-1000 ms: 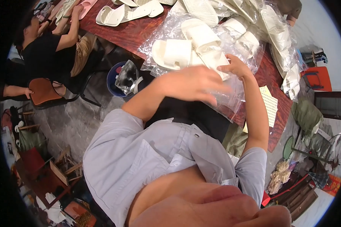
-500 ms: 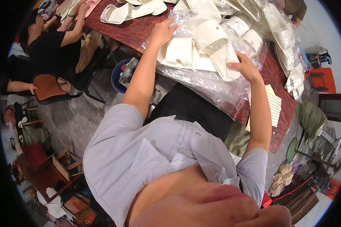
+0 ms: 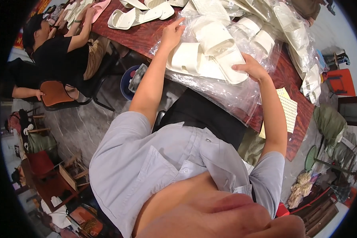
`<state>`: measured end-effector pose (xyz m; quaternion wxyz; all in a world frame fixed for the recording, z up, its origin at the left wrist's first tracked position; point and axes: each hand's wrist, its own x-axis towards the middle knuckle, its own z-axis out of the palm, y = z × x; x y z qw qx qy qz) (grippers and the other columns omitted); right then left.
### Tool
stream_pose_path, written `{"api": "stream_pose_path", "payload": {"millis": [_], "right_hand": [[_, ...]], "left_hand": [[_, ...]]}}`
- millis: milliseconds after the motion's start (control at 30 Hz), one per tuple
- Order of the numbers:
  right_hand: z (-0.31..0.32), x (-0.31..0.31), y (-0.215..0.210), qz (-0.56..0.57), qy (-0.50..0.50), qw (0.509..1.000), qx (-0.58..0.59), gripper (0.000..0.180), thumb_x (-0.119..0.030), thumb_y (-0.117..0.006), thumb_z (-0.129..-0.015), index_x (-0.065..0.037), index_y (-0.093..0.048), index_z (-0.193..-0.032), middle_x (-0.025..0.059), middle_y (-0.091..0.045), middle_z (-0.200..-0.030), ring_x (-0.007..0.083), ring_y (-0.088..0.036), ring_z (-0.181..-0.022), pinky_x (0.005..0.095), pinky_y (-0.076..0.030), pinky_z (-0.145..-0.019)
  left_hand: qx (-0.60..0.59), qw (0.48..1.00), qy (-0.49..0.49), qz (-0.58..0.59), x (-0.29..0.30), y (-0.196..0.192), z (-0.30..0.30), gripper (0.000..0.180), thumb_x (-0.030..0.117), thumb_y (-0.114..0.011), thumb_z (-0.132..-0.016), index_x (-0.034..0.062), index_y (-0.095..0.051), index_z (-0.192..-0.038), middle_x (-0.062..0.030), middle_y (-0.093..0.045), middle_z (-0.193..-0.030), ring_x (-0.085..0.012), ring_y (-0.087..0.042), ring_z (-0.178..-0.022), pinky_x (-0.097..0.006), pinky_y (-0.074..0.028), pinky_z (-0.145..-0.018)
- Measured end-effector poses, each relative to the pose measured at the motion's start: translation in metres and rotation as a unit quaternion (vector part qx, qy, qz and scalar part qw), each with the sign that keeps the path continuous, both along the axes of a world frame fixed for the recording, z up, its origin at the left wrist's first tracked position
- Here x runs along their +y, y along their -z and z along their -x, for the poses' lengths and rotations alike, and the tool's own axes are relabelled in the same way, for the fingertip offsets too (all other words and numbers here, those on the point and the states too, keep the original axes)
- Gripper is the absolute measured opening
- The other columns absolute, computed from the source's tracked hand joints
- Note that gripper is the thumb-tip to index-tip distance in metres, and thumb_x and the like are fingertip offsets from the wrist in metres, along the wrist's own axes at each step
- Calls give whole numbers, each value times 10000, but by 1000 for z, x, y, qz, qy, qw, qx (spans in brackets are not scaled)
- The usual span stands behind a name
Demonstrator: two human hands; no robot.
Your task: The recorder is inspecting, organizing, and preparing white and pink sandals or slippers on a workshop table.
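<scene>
R hand (image 3: 250, 68) clamped white slippers (image 3: 211, 43) at right end, prob. to steady them over clear plastic (image 3: 222, 90); L hand (image 3: 172, 35), apart, left of slippers, grip unclear.

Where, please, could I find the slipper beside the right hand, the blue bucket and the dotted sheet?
Slipper (image 3: 216, 41): head view, on its broad strap.
Bucket (image 3: 124, 88): head view, on its blue wall.
Dotted sheet (image 3: 288, 113): head view, on its dotted face.
</scene>
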<state>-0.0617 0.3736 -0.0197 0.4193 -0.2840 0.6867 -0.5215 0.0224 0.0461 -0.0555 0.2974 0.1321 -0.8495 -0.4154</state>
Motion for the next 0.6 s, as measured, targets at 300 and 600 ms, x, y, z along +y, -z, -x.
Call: {"api": "stream_pose_path", "payload": {"millis": [300,600], "right_hand": [[-51,55,-42,71,185,980,-12,645,-21,-673,-766,87,-454,-1364,158,-618,-1209,207,-616,-1066,301,-483,-949],[-83,128,28,87,285,943,-151,627,7,-642,-764,82,-449,-1356,176,-614,-1218,234,-627,-1083,320,-511,-935]], "left_hand": [[38,998,10,-39,17,-18,1,366,117,-667,-898,177,-658,-1258,-124,-666,-752,-195,-579,-629,-329,-488,-653],[15,979,73,191,37,23,30,383,44,-640,-878,168,-657,-1240,-187,-640,-854,-374,-633,-811,-440,-512,-736]]}}
